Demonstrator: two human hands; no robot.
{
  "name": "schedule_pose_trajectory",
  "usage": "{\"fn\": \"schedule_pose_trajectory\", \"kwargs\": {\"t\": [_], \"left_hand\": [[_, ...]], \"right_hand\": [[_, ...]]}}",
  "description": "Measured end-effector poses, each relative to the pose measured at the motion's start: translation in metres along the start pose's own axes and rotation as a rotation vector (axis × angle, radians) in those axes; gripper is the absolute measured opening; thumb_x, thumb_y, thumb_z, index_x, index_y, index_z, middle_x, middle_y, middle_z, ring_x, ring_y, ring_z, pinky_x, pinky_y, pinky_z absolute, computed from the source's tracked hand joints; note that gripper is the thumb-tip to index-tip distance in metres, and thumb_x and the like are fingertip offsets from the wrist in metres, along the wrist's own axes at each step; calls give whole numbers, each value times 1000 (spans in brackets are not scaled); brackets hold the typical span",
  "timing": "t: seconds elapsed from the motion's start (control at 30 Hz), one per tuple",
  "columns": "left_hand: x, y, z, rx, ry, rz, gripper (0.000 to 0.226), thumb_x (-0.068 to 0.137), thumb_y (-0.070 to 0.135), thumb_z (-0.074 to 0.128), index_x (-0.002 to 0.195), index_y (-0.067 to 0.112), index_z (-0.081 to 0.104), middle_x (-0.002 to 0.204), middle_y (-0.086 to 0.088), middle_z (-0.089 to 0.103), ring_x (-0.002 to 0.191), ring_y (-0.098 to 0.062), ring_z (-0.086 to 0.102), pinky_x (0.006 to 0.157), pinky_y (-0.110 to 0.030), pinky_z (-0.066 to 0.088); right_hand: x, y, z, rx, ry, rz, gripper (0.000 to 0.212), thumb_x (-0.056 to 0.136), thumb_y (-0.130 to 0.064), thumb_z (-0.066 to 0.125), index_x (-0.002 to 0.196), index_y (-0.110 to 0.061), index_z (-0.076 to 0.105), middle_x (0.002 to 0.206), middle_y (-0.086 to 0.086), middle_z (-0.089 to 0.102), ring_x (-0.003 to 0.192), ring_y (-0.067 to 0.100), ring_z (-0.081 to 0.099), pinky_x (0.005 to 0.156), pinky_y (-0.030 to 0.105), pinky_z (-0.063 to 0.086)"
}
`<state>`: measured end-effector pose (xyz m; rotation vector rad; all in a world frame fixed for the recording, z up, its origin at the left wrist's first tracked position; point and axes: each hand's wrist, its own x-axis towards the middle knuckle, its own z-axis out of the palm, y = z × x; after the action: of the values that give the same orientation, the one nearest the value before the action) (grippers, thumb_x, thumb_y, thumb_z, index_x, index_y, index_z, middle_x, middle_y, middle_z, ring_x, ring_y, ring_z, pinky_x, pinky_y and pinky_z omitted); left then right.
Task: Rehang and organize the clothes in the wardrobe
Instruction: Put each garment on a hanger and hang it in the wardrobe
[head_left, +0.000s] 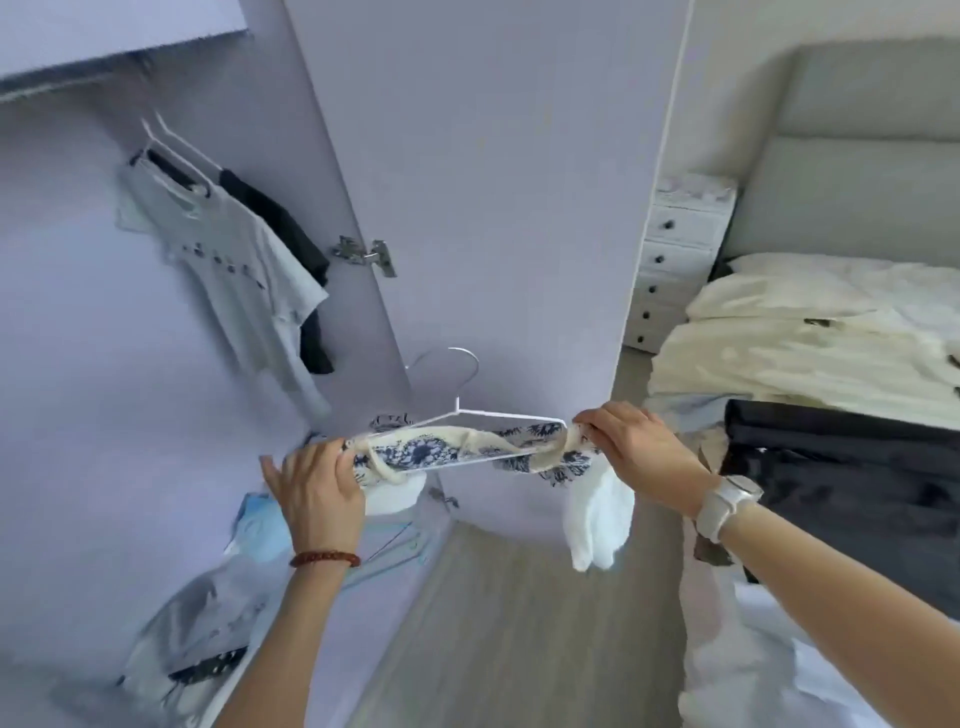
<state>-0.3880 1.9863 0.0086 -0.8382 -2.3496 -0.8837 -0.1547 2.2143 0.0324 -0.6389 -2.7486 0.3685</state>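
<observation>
Your hands hold a half-dressed hanger at the frame's centre.

Your left hand (317, 480) and right hand (631, 449) each grip an end of the white hanger (467, 415), with the blue-patterned garment (441, 449) bunched along it, not yet hung. Upper left, two shirts (244, 260) hang already; more clothes (841, 467) wait on the bed (779, 364) at right, so much seems left.

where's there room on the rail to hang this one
The rail looks bare left of the white t-shirt and dark garment, though it is blurred. Those two crowd the side by the door hinge. Both hands hold the hanger.
</observation>
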Motion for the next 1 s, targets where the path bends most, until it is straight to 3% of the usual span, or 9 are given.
{"fn": "schedule_pose_trajectory", "kwargs": {"t": [0.13,0.27,0.37,0.47,0.57,0.67,0.87,1.0], "left_hand": [[26,-48,-28,21,35,-170,40,85,25,34,77,1,65,78,-21,62,84,-42,56,102,-62,19],[50,-88,-56,80,107,-201,33,83,22,40,79,2,66,86,-20,63,95,-43,55,92,-60,36],[64,-101,-69,155,123,-308,25,84,18,54,100,6,68,114,-18,61,118,-42,44,99,-60,28],[77,-104,-77,182,141,-404,43,84,21,57,125,9,54,133,-20,46,129,-40,33,105,-61,21],[97,-99,-83,229,231,-319,51,83,33,43,125,7,51,132,-22,45,126,-41,35,102,-63,25],[129,-84,-86,351,320,-163,45,83,28,40,122,7,51,130,-23,46,125,-38,33,100,-63,29],[218,-40,-105,659,475,33,48,77,20,50,125,16,50,137,-17,43,130,-33,26,103,-51,21],[267,-35,-116,865,466,-19,60,77,22,50,137,21,40,148,-17,29,136,-38,19,106,-57,16]], "right_hand": [[60,-44,16,75,56,-172,48,90,-41,26,103,-11,61,91,8,56,89,26,55,69,34,48],[102,-88,20,97,202,-426,29,97,-35,29,96,-19,54,76,2,55,74,16,48,62,22,36],[133,-114,29,164,314,-479,28,98,-33,25,94,-20,50,73,0,57,72,13,47,57,21,35],[165,-132,46,232,315,-481,29,97,-33,32,92,-17,55,74,0,60,70,13,53,51,24,41],[198,-147,59,314,231,-446,22,91,-24,45,92,-10,62,78,3,65,67,24,62,53,25,45],[230,-164,61,442,216,-406,8,88,-10,59,93,-5,61,80,9,67,65,30,63,56,31,46],[300,-203,48,644,213,-325,11,91,-16,55,93,-6,58,77,5,62,64,26,57,57,29,40],[352,-232,43,794,227,-240,8,91,-13,51,92,-7,56,79,3,62,62,21,52,58,27,35]]}}
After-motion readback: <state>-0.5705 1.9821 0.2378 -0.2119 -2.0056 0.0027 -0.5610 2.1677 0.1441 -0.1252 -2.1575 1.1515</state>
